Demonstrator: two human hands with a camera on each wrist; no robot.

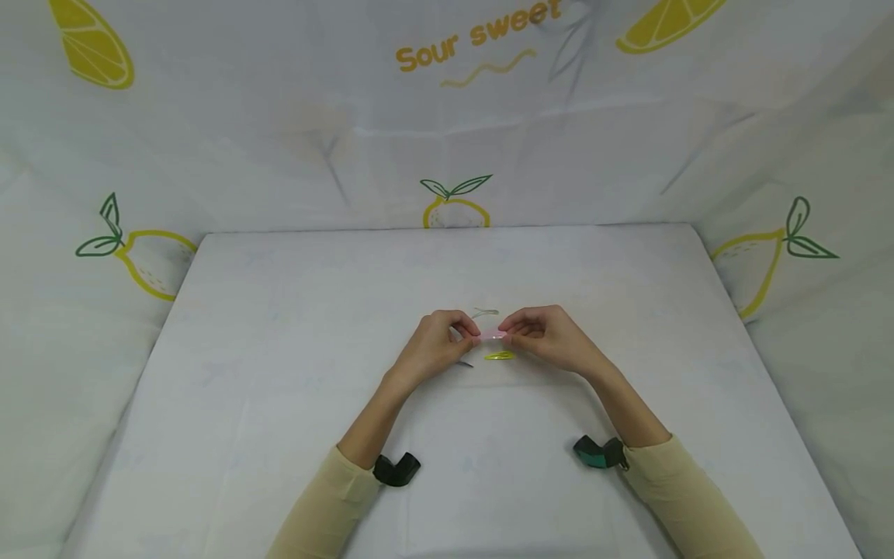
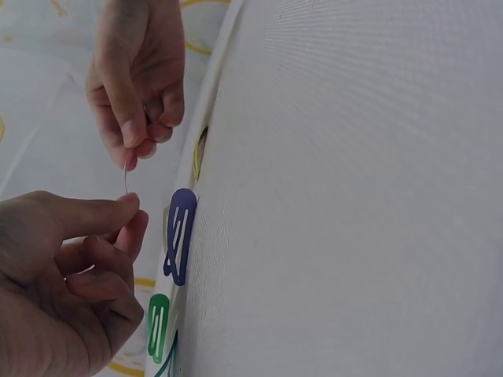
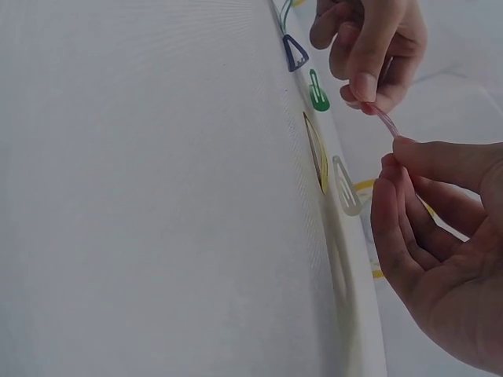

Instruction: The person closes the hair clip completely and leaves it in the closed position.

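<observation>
Below centre in the head view, left hand [image 1: 434,345] and right hand [image 1: 555,340] pinch opposite ends of a pink clip [image 1: 493,335]; a yellow clip [image 1: 499,356] lies below.

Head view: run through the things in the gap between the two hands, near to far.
Yellow clip → pink clip, pinched by the left hand and right hand → pale clip.
</observation>
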